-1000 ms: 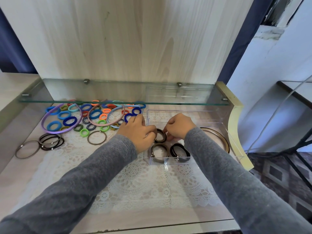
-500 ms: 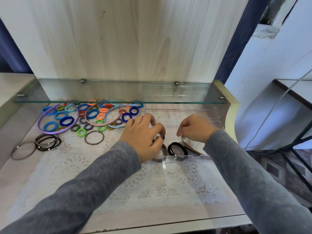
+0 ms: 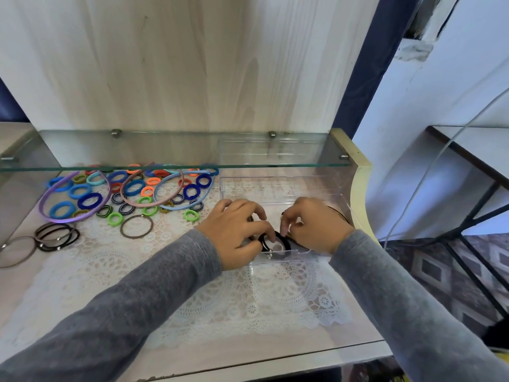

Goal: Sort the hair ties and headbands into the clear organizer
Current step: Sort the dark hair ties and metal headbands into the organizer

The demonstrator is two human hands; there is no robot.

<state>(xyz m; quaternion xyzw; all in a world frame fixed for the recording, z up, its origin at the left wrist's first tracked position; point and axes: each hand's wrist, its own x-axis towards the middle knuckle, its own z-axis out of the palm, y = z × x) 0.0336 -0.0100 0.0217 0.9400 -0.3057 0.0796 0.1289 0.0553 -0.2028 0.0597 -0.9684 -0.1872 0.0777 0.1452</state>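
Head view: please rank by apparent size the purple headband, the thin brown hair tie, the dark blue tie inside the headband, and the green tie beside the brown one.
1. purple headband
2. thin brown hair tie
3. dark blue tie
4. green tie
All lie similarly far from the camera, so this order looks safe.

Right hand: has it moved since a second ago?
Yes. The right hand has shifted nearer, toward the clear organizer's front wall. It is now at the black hair tie, opposite the left hand.
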